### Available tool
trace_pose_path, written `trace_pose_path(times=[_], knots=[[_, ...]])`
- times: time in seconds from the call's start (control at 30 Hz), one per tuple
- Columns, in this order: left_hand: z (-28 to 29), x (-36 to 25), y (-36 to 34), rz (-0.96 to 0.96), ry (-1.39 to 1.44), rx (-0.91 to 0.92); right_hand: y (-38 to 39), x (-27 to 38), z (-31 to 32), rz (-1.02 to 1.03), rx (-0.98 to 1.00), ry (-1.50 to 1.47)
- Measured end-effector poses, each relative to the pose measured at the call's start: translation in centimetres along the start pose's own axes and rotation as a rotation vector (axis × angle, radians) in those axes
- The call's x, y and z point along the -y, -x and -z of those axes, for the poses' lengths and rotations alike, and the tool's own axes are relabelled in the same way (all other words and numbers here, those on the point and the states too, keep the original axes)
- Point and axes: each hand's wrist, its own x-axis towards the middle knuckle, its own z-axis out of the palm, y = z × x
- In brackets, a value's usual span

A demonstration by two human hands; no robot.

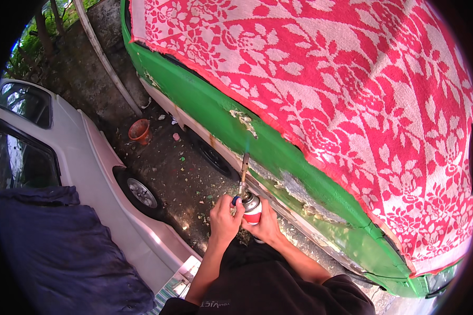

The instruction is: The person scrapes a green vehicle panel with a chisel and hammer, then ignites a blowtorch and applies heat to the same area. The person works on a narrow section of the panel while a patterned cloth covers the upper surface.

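Note:
A blow torch (245, 170) on a red and white gas canister (254, 216) is held up in front of me, its metal nozzle pointing away. A faint bluish flame shows at the tip. My right hand (266, 224) is wrapped round the canister. With closed fingers, my left hand (226, 219) grips the dark blue knob (236, 200) at the torch's base. Just beyond the nozzle is the green car body (215, 110), its paint blistered and peeling in patches. Bare grey and flaking areas (299, 191) run along its lower side, right of the torch.
A red and white floral cloth (320, 84) covers the green car's upper part. At left stands a pale car (97, 173) with a dark blue cloth (63, 252) over it. Between them, the ground (181, 178) carries paint flakes and an orange pot (139, 131). A pole (108, 60) leans behind.

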Motion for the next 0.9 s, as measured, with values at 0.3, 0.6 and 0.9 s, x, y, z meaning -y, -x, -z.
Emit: trace_pose_path(times=[0.3, 0.6, 0.9], knots=[[0.3, -0.3, -0.3, -0.07, -0.005, -0.028, -0.4, 0.4, -0.3, 0.041, -0.002, -0.01], [-0.5, -0.4, 0.3, 0.005, -0.01, -0.123, -0.4, 0.1, -0.8, 0.053, -0.006, 0.012], [-0.7, -0.5, 0.1, 0.022, -0.006, -0.134, -0.7, 0.2, -0.5, 0.059, -0.008, 0.013]])
